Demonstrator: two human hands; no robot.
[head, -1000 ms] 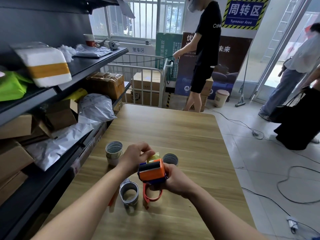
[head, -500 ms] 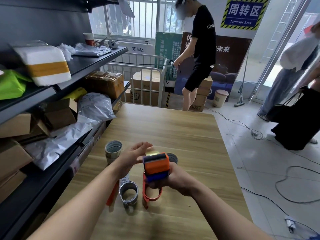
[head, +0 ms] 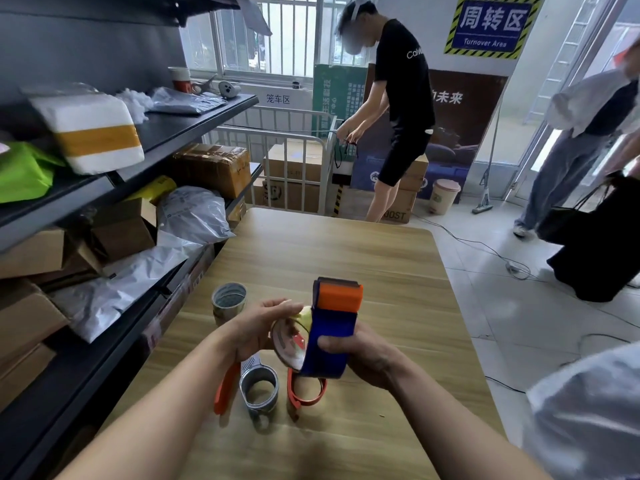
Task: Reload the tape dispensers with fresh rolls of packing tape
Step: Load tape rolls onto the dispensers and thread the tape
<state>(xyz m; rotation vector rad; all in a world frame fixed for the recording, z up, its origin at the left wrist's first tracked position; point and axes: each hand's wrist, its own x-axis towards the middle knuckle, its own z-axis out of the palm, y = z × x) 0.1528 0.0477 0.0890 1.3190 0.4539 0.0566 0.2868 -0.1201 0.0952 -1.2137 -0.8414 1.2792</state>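
Observation:
My right hand (head: 367,358) grips a blue and orange tape dispenser (head: 334,323), tilted upright above the wooden table (head: 346,258). My left hand (head: 259,327) holds a clear tape roll (head: 291,341) against the dispenser's left side, fingers curled round its rim. On the table below lie an orange-handled metal tape dispenser (head: 254,386) and an orange ring-shaped part (head: 306,393). A fresh roll of clear packing tape (head: 229,303) stands to the left.
A dark shelf rack (head: 104,188) with boxes and plastic parcels runs along the table's left edge. Beyond the far end stand a metal cage cart (head: 298,161) and a person in black (head: 398,116). Cables cross the floor on the right, near another person (head: 581,150).
The right hand has turned the blue and orange dispenser from lying flat to upright and raised it. The left hand now holds a clear roll at its side. The person behind bent forward.

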